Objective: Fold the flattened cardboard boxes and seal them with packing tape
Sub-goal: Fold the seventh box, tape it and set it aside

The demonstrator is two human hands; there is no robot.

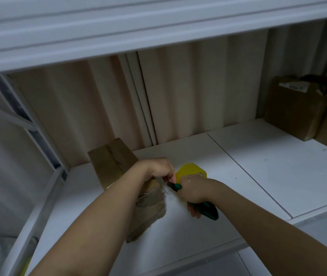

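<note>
Near the shelf's (238, 156) back-left corner stands my small cardboard box (112, 158), just left of both hands. My left hand (158, 169) pinches the tape end; my right hand (190, 191) grips the green-handled tape dispenser (193, 172), its handle running back toward me, rightward of the box.

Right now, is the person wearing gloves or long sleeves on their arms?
No. Both forearms are bare as far as the picture shows, with no sleeves in view. The left hand and right hand have no gloves, and no watch, bracelet or ring shows.
</note>
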